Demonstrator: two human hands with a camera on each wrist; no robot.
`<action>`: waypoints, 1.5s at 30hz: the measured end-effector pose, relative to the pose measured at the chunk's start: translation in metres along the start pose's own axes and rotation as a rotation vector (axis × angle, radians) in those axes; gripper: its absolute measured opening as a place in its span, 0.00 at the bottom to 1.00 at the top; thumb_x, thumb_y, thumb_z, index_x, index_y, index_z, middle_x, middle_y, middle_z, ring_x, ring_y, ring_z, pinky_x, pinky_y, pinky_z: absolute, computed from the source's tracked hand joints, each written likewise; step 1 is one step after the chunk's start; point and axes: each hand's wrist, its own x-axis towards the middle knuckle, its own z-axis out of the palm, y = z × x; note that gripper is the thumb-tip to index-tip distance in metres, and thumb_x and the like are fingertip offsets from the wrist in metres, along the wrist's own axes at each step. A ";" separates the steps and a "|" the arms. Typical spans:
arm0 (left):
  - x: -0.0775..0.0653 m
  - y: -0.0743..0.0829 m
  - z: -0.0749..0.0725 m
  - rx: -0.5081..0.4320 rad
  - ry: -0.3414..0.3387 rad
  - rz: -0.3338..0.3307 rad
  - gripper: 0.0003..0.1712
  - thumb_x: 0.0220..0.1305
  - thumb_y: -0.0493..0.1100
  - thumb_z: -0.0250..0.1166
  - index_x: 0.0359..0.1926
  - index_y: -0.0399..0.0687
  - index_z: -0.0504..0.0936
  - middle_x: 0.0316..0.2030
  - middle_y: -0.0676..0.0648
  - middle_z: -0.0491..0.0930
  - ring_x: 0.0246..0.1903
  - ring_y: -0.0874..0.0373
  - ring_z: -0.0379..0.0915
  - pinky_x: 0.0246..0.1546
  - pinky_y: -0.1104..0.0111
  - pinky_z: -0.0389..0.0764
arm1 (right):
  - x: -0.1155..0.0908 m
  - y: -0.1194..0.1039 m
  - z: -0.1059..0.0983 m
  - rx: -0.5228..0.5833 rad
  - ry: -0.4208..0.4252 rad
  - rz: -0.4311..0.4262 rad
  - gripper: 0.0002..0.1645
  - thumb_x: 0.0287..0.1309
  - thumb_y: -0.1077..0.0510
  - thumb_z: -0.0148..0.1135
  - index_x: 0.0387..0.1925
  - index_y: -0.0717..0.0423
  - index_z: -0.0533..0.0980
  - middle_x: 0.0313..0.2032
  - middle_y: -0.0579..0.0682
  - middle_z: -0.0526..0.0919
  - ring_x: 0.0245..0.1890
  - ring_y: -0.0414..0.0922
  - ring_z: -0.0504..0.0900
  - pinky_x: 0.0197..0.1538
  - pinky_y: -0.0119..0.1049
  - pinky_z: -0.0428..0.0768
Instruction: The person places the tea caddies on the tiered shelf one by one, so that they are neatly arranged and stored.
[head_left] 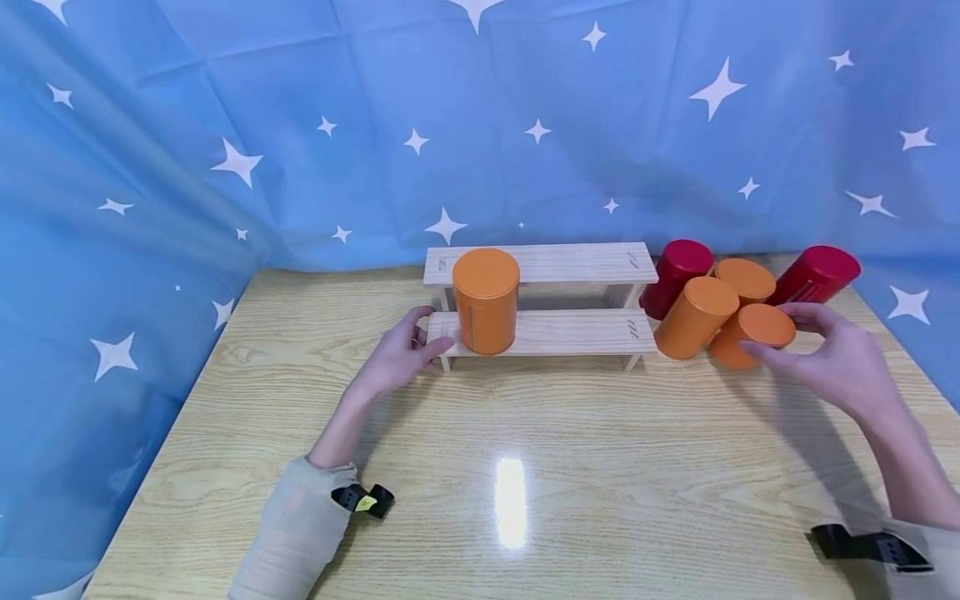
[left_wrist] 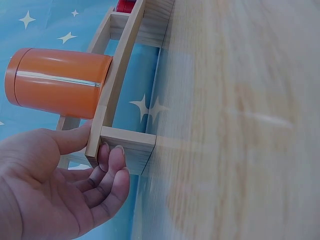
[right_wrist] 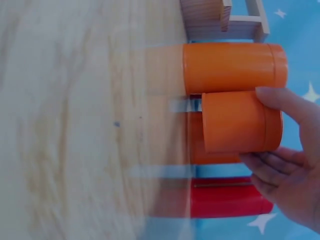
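Observation:
My left hand (head_left: pixel 401 350) grips the near left end of a two-step wooden shelf (head_left: pixel 570 332). In the left wrist view the thumb lies on top of the lower board and the fingers curl beneath it. A large orange canister (head_left: pixel 487 312) with a lid stands on that lower step, just right of the thumb. On the right, my right hand (head_left: pixel 843 358) holds a shorter orange canister (right_wrist: pixel 240 122) around its lidded end, thumb on one side and fingers on the other. Its base shows slightly higher than the bases of its neighbours in the right wrist view.
Close behind the held canister stand a taller orange canister (head_left: pixel 693 321), another orange canister (head_left: pixel 746 279) and two red canisters, one (head_left: pixel 678 279) beside the shelf and one (head_left: pixel 813 275) farther right. A blue star-patterned cloth (head_left: pixel 375 125) hangs behind the wooden table (head_left: pixel 450 467).

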 end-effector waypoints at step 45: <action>0.001 0.000 0.001 -0.007 0.005 -0.022 0.39 0.72 0.45 0.65 0.76 0.41 0.57 0.32 0.44 0.67 0.35 0.42 0.81 0.40 0.59 0.87 | -0.042 -0.089 -0.033 0.207 0.260 -0.468 0.41 0.32 0.79 0.79 0.55 0.65 0.79 0.47 0.28 0.79 0.48 0.27 0.76 0.54 0.12 0.68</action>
